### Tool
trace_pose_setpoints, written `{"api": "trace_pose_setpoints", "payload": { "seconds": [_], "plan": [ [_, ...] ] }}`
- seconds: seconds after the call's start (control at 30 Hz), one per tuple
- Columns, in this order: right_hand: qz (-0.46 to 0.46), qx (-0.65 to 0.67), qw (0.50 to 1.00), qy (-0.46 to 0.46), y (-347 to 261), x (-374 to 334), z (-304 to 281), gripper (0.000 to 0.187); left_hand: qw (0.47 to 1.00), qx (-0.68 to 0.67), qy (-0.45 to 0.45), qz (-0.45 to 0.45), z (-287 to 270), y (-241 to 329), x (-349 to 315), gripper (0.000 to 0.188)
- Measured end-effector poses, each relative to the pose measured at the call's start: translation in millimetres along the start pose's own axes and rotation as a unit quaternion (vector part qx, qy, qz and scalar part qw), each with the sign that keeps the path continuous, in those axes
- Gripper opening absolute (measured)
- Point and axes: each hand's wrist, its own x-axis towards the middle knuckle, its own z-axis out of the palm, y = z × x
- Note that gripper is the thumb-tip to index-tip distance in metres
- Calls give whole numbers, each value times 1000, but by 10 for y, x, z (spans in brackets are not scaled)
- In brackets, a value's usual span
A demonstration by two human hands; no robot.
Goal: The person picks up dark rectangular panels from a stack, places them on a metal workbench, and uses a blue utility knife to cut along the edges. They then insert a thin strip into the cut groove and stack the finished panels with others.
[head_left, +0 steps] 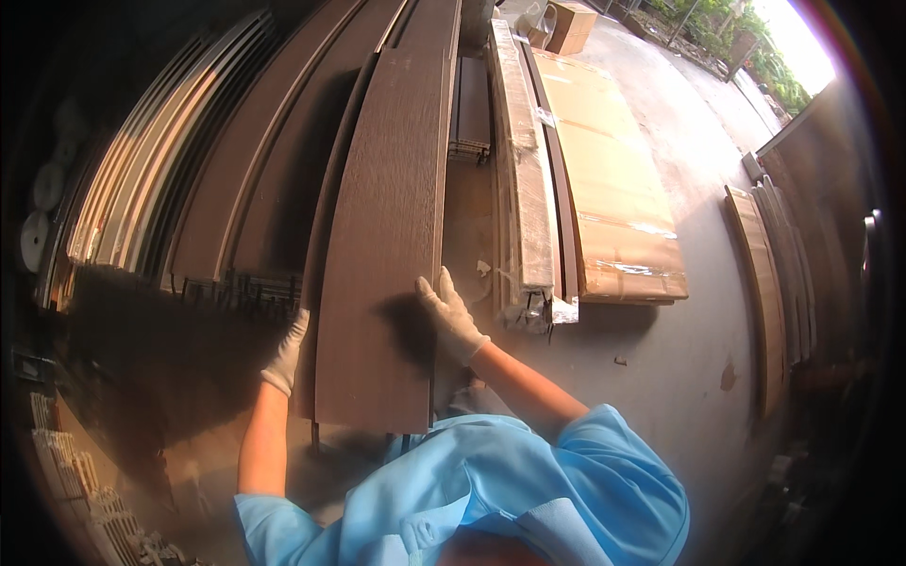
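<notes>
A long dark brown plank (382, 236) with a wood-grain face stretches away in front of me, its near end close to my body. A second brown board shows along its left side, slightly lower. My left hand (286, 357), in a pale glove, presses along that left edge with its fingers together, their tips partly hidden. My right hand (453, 318), gloved too, grips the plank's right edge, the thumb reaching onto the top face. A shadow falls on the plank beside this hand.
Stacks of brown boards (255, 141) and lighter boards (156, 160) lie to the left. On the right are a wrapped bundle (524, 179) and a flat cardboard package (613, 179). Further right, more boards (760, 283) rest near a wall. A carton (570, 26) stands at the back.
</notes>
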Motion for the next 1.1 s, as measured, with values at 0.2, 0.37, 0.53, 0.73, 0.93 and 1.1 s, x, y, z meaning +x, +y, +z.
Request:
{"api": "trace_pose_setpoints", "payload": {
  "seconds": [0.2,0.37,0.53,0.73,0.93,1.1],
  "plan": [
    [-24,106,994,11,-35,369,-78,105,963,146,180,140,-119,810,511,76],
    [-85,142,986,21,-101,1027,-176,107,966,132,140,171,71,1371,1539,92],
    [-80,121,989,40,-280,1729,-332,111,980,67,130,131,240,1423,2362,100],
    [-51,48,996,57,-489,1820,-302,104,993,-110,-13,50,214,1422,2514,92],
    [-51,60,995,59,-580,1718,-287,95,992,-82,-23,94,389,1577,2295,97],
    [-44,93,993,50,-580,1638,-372,108,983,35,132,119,387,1479,2116,76]
  ]
}}
